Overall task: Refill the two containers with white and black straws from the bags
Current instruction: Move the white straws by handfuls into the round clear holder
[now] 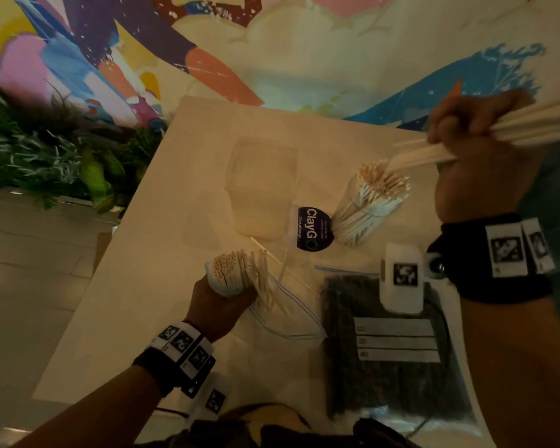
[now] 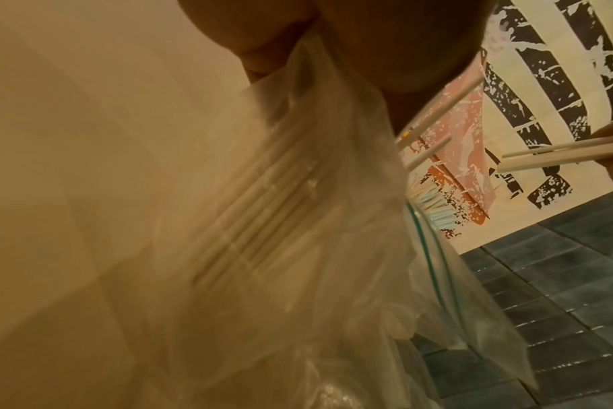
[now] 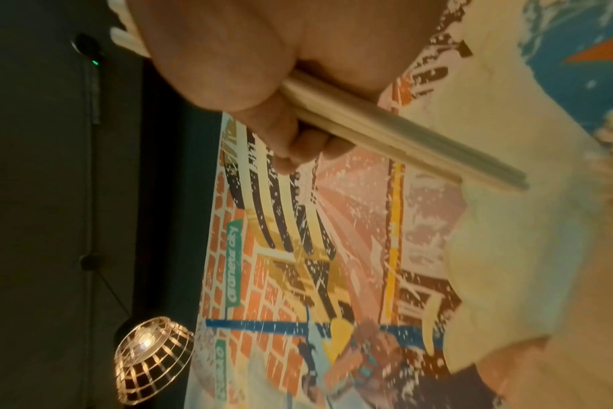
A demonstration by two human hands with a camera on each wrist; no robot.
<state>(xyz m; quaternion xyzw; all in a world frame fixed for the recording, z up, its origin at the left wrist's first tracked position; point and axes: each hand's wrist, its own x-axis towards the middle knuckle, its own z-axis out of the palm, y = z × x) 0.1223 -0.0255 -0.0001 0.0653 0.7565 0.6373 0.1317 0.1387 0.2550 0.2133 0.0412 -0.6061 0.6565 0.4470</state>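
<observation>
Mural (image 1: 272,43): covers the wall behind the table in bright colours; the right wrist view shows painted bricks, dark stripes and a wire-cage lamp (image 3: 151,357) lit beside it.
Table (image 1: 162,247): pale square top carrying both containers and both bags.
Plants (image 1: 46,147): green foliage on the floor to the table's left.
Black bag (image 1: 392,354): clear zip bag packed with black straws, lying flat at the near right of the table, white label strips facing up.
White bag (image 1: 282,305): clear zip bag, upright and crumpled, mouth open toward the containers; white straws (image 1: 230,266) stick out of its top and fan sideways.
Empty container (image 1: 262,185): clear, square, at the table's centre, with nothing visible inside.
Filled container (image 1: 369,205): clear cup right of the empty one, tilted in the view, crowded with white straws; a dark round ClayGo sign (image 1: 312,229) stands between the two.
Right hand (image 1: 476,156): raised above the filled container, fingers curled tight around a bundle (image 1: 514,130) of white straws that points down-left toward the cup.
Left hand (image 1: 220,305): fingers wrapped around the white bag and the straws in it, near the table's left edge.
</observation>
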